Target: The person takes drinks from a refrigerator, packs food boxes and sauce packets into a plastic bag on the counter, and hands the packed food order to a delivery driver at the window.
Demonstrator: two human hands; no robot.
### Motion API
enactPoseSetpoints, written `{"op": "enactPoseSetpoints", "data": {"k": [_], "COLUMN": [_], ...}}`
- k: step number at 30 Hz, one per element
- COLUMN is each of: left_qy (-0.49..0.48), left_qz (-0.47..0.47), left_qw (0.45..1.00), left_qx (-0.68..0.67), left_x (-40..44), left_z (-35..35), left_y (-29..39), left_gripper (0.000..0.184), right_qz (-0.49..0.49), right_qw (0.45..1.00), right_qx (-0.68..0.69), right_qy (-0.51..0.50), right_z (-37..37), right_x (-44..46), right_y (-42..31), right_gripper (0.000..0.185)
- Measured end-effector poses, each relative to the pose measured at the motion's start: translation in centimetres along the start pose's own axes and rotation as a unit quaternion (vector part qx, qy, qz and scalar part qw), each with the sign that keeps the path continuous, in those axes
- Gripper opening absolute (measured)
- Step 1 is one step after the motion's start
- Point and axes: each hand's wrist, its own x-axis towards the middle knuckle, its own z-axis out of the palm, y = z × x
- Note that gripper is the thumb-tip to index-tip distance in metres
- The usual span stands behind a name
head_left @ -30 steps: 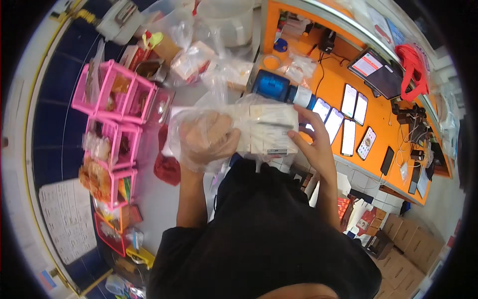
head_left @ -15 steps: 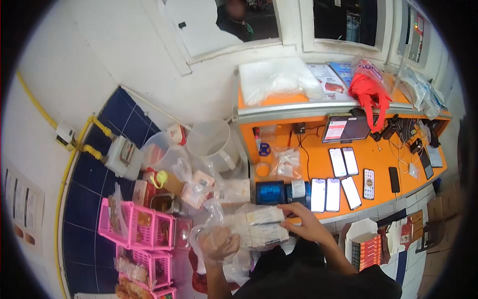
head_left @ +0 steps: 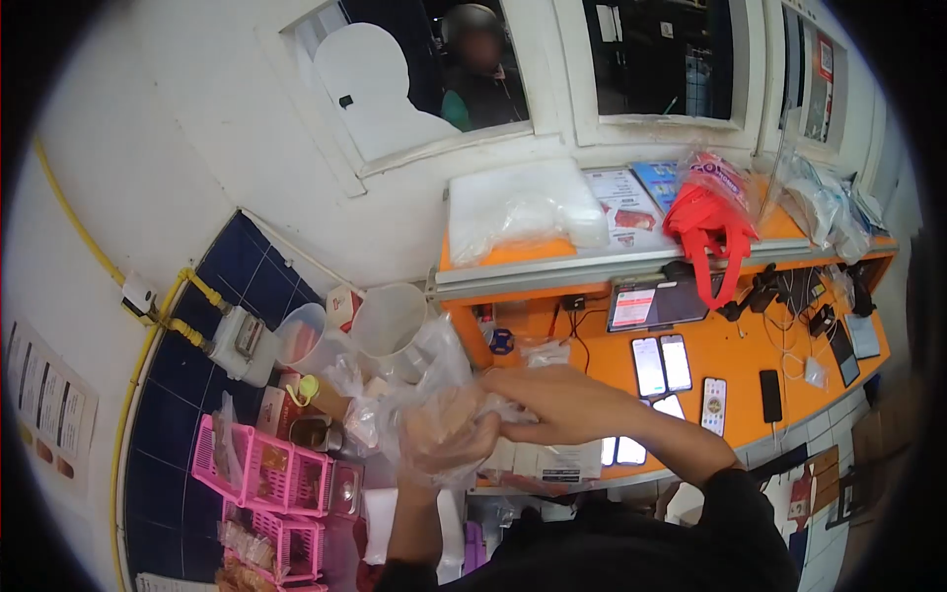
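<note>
My left hand is wrapped in crumpled clear plastic, its fingers curled. The clear plastic bag bunches up around and above it. From the right, my right hand reaches across with its fingers closed on the plastic beside my left hand. Below my right forearm lies a white box with a printed label, partly covered by the arm; whether the plastic joins it is hidden. A stack of flat white sheets is under my left forearm.
Pink baskets with packets stand at the left, near clear tubs. Several phones lie on the orange desk below a tablet. A red bag hangs over the shelf edge. A helmeted person stands outside the window.
My right hand has left the labelled white box and moved left onto the plastic at my left hand. My left hand has risen slightly. The view has shifted, and the person outside shows more fully.
</note>
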Motion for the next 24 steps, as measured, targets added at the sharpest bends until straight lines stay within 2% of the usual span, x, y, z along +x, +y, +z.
{"op": "enactPoseSetpoints", "data": {"k": [2,3,4,6,7,11,13,14,18,20,24], "left_qy": [-0.024,0.008,0.037,0.054,0.067,0.074,0.162,0.163,0.180,0.133,0.001], "left_qz": [0.026,-0.029,-0.085,-0.092,-0.096,-0.089,-0.085,-0.087,-0.247,-0.355,-0.546], "left_qw": [0.999,0.999,0.992,0.988,0.984,0.989,0.975,0.975,0.949,0.924,0.825], "left_qx": [0.015,-0.036,-0.090,-0.113,-0.137,-0.093,-0.124,-0.121,-0.072,-0.054,-0.146], "left_x": [3.5,5.4,6.9,9.7,10.9,14.7,16.1,15.3,6.8,0.8,-11.1], "left_z": [0.4,0.9,1.5,2.9,3.4,3.7,2.5,2.3,2.2,3.4,4.9], "left_y": [0.5,0.9,1.2,1.1,0.9,-0.1,-0.7,-0.8,2.3,5.0,11.7], "left_gripper": [0.016,0.016,0.016,0.020,0.025,0.038,0.051,0.051,0.048,0.043,0.039], "right_qz": [0.010,0.027,0.027,-0.031,-0.023,-0.059,-0.004,-0.003,-0.033,-0.050,-0.063], "right_qw": [0.999,0.996,0.997,0.982,0.980,0.962,0.955,0.953,0.943,0.939,0.934], "right_qx": [-0.042,-0.035,-0.036,-0.015,-0.045,-0.087,-0.067,-0.079,-0.100,-0.126,-0.203], "right_qy": [0.032,0.073,0.070,0.186,0.195,0.252,0.288,0.292,0.316,0.315,0.287], "right_z": [-2.6,-3.2,-4.0,-6.4,-8.2,-13.2,-16.5,-17.9,-23.1,-25.4,-28.4], "right_x": [-0.7,-1.0,-1.4,-1.5,-1.4,0.3,1.6,2.4,7.2,10.6,17.7], "right_y": [0.5,1.1,1.6,2.9,2.4,4.4,4.5,5.2,9.8,12.9,19.3], "right_gripper": [0.039,0.027,0.027,0.020,0.017,0.020,0.023,0.025,0.025,0.024,0.024]}}
